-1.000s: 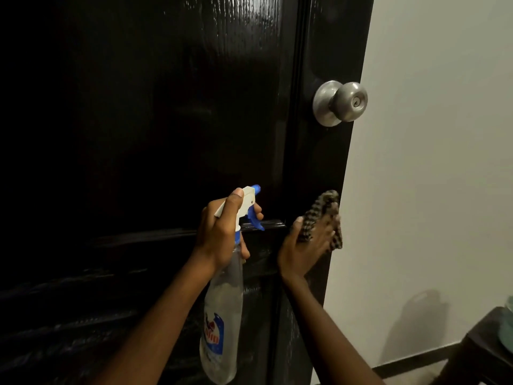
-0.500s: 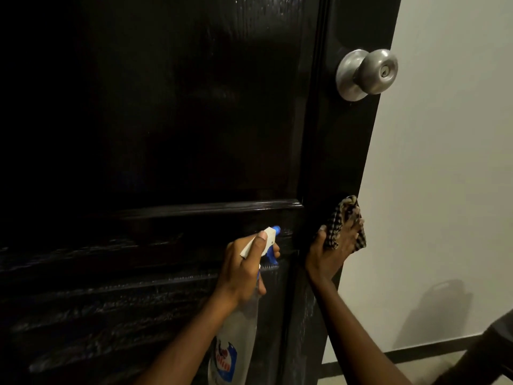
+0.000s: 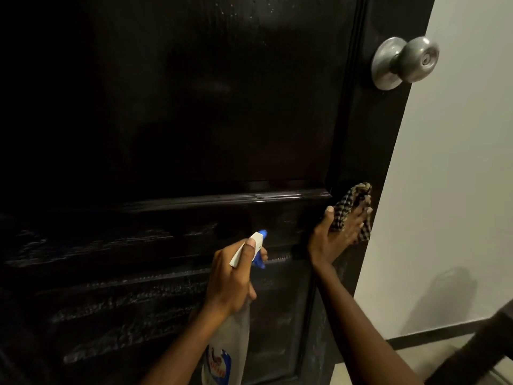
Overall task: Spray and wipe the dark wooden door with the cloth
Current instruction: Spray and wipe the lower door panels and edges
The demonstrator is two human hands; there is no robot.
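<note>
Our left hand (image 3: 231, 279) grips the clear plastic spray bottle w/ white-blue trigger head (image 3: 251, 250) at the neck, nozzle toward the glossy dark wooden door (image 3: 194, 120); light, prob slick if wet. Right hand (image 3: 337, 233), fingers spread, presses the soft checked cloth (image 3: 351, 202) flat on the door's edge stile below the round metal knob (image 3: 404, 62).
</note>
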